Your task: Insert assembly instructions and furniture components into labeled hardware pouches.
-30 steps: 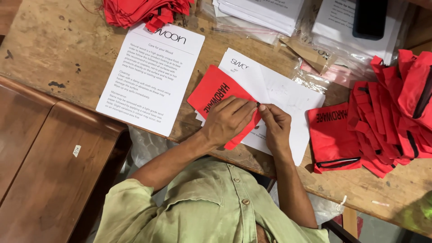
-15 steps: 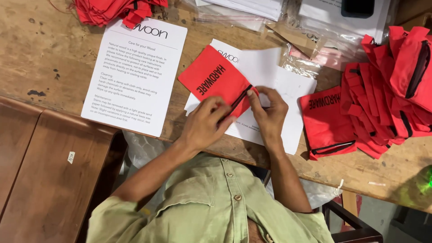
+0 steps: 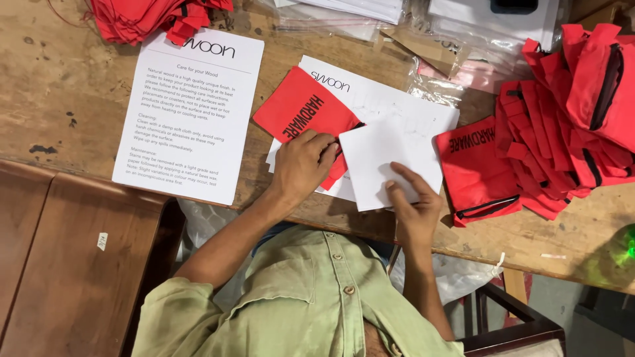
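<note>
My left hand [image 3: 303, 166] grips the lower right edge of a flat red fabric pouch [image 3: 301, 109] with black lettering, which lies on the wooden table. My right hand [image 3: 411, 203] holds a folded white sheet [image 3: 390, 155] by its lower edge, fingers spread on top. The sheet's left edge meets the pouch at its black-trimmed opening, just past my left fingertips. Under both lies another white printed sheet [image 3: 344, 82].
A large printed instruction sheet [image 3: 188, 112] lies at the left. Red pouches are heaped at the right [image 3: 562, 119] and at the top left [image 3: 142, 16]. Clear plastic bags and paper stacks [image 3: 430, 73] sit along the back. The table edge [image 3: 529, 251] runs near my body.
Both hands were together on the red pouch. Now the right hand has moved right and holds a folded white sheet against the pouch's opening, while the left hand keeps hold of the pouch.
</note>
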